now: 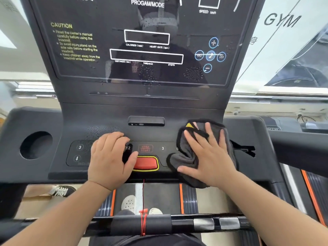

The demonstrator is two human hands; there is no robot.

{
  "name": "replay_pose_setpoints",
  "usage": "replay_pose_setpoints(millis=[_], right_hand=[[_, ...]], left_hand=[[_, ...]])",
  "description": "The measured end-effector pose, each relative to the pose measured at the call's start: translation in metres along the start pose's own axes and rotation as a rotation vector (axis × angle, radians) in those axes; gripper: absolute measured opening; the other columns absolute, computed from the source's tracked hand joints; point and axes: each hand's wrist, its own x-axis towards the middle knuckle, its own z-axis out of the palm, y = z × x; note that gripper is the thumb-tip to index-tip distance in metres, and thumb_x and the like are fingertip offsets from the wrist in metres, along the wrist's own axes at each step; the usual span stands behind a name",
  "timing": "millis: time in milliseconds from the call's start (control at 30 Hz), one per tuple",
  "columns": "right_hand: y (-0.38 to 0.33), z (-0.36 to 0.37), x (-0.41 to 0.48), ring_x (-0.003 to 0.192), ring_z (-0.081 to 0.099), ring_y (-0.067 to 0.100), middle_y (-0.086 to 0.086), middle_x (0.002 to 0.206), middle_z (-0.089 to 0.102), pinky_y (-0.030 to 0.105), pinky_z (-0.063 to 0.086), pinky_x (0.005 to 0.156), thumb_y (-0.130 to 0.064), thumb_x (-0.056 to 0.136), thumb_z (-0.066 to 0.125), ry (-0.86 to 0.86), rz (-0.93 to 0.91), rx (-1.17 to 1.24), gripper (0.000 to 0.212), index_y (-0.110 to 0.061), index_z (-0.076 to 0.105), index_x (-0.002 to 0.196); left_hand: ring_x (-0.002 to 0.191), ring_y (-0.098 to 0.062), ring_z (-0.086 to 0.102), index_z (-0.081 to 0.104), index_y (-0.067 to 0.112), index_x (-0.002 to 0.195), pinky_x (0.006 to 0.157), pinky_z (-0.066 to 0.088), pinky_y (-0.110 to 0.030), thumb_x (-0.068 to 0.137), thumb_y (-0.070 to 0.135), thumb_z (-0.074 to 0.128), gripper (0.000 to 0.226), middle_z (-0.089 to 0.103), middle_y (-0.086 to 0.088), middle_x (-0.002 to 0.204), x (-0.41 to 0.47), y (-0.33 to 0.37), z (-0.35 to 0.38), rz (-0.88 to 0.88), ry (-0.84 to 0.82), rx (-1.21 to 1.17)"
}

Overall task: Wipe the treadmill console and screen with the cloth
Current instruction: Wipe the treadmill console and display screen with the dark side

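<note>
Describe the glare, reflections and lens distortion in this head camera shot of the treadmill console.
Head view: the glossy screen mirrors the person's dim outline and shows scattered droplets, with no harsh glare; wide-angle bending curves the console edges and the handlebar; bright windows wash out the background on both sides; the right hand on the cloth and the left hand look sharp and evenly lit.

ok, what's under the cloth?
The right hand presses the dark cloth onto the console's right button area. A "3" shows beside it; buttons beneath are covered.
</note>
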Motion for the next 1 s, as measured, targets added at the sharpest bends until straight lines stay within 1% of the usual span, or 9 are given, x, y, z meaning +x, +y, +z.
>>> replay_pose_setpoints(millis=[133,200,400,533,600,667,733,867,1000], right_hand=[[0.008,-0.004,0.017,0.155,-0.016,0.042,0.002,0.173,0.002,0.070,0.000,0.122,-0.098,0.076,0.014,0.014,0.234,0.064,0.117,-0.022,-0.003,0.163],[-0.011,-0.008,0.025,0.155,-0.007,0.048,0.011,0.171,0.008,0.070,0.007,0.121,-0.097,0.076,0.020,0.044,0.270,0.082,0.123,-0.013,0.002,0.162],[-0.062,0.000,0.016,0.153,0.018,0.044,0.008,0.162,0.034,0.067,0.014,0.123,-0.089,0.081,0.033,0.100,0.014,0.111,0.115,-0.011,0.011,0.162],[-0.040,0.012,-0.006,0.130,0.048,0.032,0.003,0.136,0.049,0.060,0.025,0.121,-0.096,0.070,0.045,0.218,-0.027,0.105,0.124,-0.011,0.031,0.159],[-0.024,0.010,-0.005,0.143,0.036,0.039,0.010,0.149,0.039,0.064,0.012,0.123,-0.100,0.070,0.038,0.215,0.081,0.082,0.122,-0.015,0.034,0.158],[-0.013,0.002,0.002,0.156,0.003,0.043,0.016,0.168,0.010,0.067,-0.007,0.121,-0.102,0.071,0.026,0.129,0.211,0.058,0.124,-0.019,0.018,0.163],[-0.014,-0.002,0.011,0.156,-0.013,0.043,0.016,0.171,-0.011,0.070,-0.007,0.120,-0.100,0.075,0.019,0.052,0.299,0.066,0.123,-0.017,0.001,0.163],[-0.052,-0.001,0.025,0.155,-0.010,0.046,0.021,0.170,-0.007,0.069,0.002,0.122,-0.083,0.090,0.020,0.091,0.297,0.076,0.105,-0.009,0.004,0.163],[-0.079,0.003,0.022,0.158,-0.004,0.035,0.007,0.173,0.004,0.061,0.011,0.125,-0.072,0.097,0.024,0.074,-0.005,0.068,0.087,-0.017,0.010,0.164]], left_hand=[[0.111,-0.037,0.057,0.067,0.008,0.107,0.097,0.038,-0.047,0.089,0.047,0.048,0.048,0.065,-0.012,0.117,0.000,0.000,0.000,-0.008,-0.006,0.011],[0.110,-0.038,0.057,0.067,0.007,0.107,0.096,0.038,-0.047,0.089,0.047,0.048,0.047,0.065,-0.012,0.117,0.000,0.000,0.000,-0.002,-0.004,0.016],[0.110,-0.037,0.056,0.066,0.009,0.108,0.096,0.037,-0.047,0.089,0.049,0.046,0.049,0.063,-0.010,0.118,0.001,0.001,0.000,-0.023,-0.045,0.025],[0.109,-0.038,0.056,0.066,0.007,0.107,0.097,0.037,-0.047,0.088,0.049,0.049,0.049,0.064,-0.012,0.117,0.002,0.001,0.001,-0.013,-0.005,0.010],[0.109,-0.038,0.056,0.066,0.007,0.107,0.097,0.037,-0.048,0.088,0.048,0.050,0.048,0.065,-0.013,0.117,0.002,0.000,0.002,-0.007,0.004,0.010],[0.108,-0.037,0.056,0.066,0.007,0.106,0.096,0.038,-0.048,0.088,0.048,0.050,0.048,0.065,-0.013,0.116,0.002,0.000,0.002,-0.001,0.012,0.005],[0.107,-0.037,0.056,0.066,0.006,0.106,0.094,0.040,-0.048,0.088,0.047,0.050,0.047,0.065,-0.013,0.116,0.002,0.000,0.002,0.006,0.026,-0.001],[0.108,-0.038,0.057,0.067,0.006,0.106,0.094,0.040,-0.049,0.088,0.045,0.050,0.046,0.065,-0.013,0.116,0.001,-0.001,0.002,0.022,0.034,-0.015],[0.110,-0.037,0.055,0.067,0.007,0.108,0.096,0.037,-0.047,0.089,0.045,0.048,0.046,0.064,-0.013,0.118,0.000,-0.002,0.001,0.034,0.035,-0.034]])
